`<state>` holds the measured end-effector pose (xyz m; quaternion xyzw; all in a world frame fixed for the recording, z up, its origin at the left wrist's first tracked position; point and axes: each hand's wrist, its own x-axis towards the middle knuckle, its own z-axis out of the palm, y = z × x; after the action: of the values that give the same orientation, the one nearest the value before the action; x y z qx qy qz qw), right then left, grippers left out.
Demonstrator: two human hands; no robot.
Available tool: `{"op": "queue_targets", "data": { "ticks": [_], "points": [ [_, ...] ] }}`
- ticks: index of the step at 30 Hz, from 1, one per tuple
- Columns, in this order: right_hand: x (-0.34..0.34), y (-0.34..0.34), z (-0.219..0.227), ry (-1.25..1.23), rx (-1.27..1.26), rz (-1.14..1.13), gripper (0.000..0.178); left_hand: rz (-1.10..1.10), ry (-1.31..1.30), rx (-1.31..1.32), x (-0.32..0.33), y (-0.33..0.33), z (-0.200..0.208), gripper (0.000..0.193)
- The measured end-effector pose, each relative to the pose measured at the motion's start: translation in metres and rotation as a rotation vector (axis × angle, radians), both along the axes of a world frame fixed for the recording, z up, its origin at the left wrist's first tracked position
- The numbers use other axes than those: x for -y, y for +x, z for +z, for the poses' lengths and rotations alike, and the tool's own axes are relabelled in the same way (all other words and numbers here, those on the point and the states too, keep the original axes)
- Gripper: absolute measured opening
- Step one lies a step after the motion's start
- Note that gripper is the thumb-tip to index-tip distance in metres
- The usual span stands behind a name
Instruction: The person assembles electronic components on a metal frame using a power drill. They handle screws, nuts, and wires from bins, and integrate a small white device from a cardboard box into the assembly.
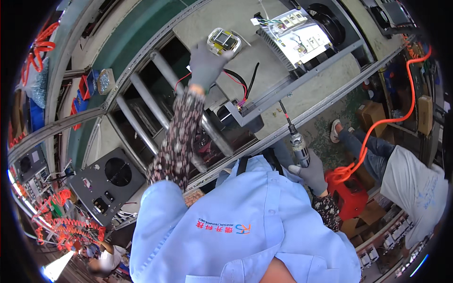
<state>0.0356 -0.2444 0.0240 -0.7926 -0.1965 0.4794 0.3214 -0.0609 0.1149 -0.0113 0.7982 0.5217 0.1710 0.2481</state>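
My left hand (206, 65), in a grey glove, reaches over the workbench with thumb and fingers apart. It is at the lower left edge of a white, rounded part with a yellow and dark block (223, 41) inside; whether they touch is hard to tell. My right hand (311, 172), also gloved, is wrapped round a power screwdriver (298, 146), whose long bit points up toward the bench edge. Beyond the bit sits a grey metal chassis (278, 92) with a finned heatsink and a shiny board (302, 40). Black and red wires (243, 85) run near its corner.
Metal rollers (141, 111) lie left of the bench. A dark grey box with a fan (111, 181) stands at lower left. An orange coiled hose (377, 125) hangs at right, near a red case (348, 195), cartons (373, 115) and another person (410, 188).
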Motion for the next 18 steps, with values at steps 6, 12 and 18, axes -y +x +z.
{"op": "queue_targets", "data": {
  "ticks": [6, 12, 18],
  "points": [
    [0.005, 0.001, 0.001, -0.058, 0.021, -0.018, 0.048, -0.005, -0.229, -0.186, -0.04, 0.055, -0.054, 0.088],
    [0.006, 0.007, -0.002, -0.15, -0.002, 0.017, 0.051, -0.047, -0.24, -0.086, -0.053, 0.049, -0.07, 0.077],
    [0.004, 0.013, -0.001, -0.166, -0.102, -0.063, 0.055, 0.11, -1.085, 0.626, -0.084, 0.026, -0.072, 0.046]
  ]
}}
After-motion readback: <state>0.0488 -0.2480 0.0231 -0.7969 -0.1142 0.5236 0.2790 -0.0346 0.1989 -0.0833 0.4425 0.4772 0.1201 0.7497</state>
